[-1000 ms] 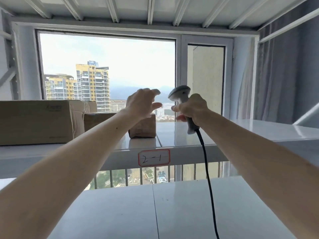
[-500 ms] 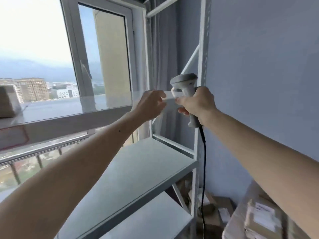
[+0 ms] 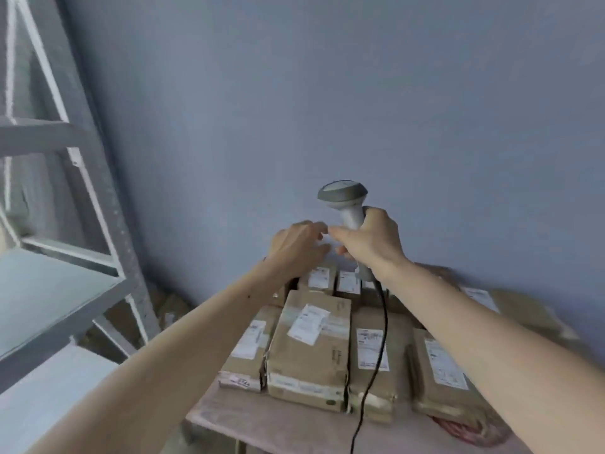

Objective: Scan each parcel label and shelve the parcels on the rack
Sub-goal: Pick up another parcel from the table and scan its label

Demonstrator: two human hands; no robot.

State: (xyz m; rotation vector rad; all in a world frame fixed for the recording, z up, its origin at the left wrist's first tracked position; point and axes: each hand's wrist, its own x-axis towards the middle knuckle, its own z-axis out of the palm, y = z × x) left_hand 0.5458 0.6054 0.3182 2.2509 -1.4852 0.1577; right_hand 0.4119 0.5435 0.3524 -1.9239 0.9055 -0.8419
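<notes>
Several brown cardboard parcels with white labels lie side by side on a pinkish table (image 3: 262,424); the largest parcel (image 3: 311,348) sits in the middle front. My right hand (image 3: 370,240) grips the handle of a grey barcode scanner (image 3: 343,198), held upright above the parcels, its black cable (image 3: 376,355) trailing down over them. My left hand (image 3: 301,244) hovers just left of the scanner with fingers apart and holds nothing. The grey metal rack (image 3: 59,290) stands at the left, its shelves bare in this view.
A plain blue-grey wall (image 3: 360,93) fills the background behind the table. More cardboard boxes (image 3: 170,309) lie on the floor between the rack's post and the table. The rack's diagonal braces cross at the upper left.
The view has swung right and down, from the rack's upper shelf by the window to the table of parcels. Both hands stayed raised together, the right still holding the scanner.
</notes>
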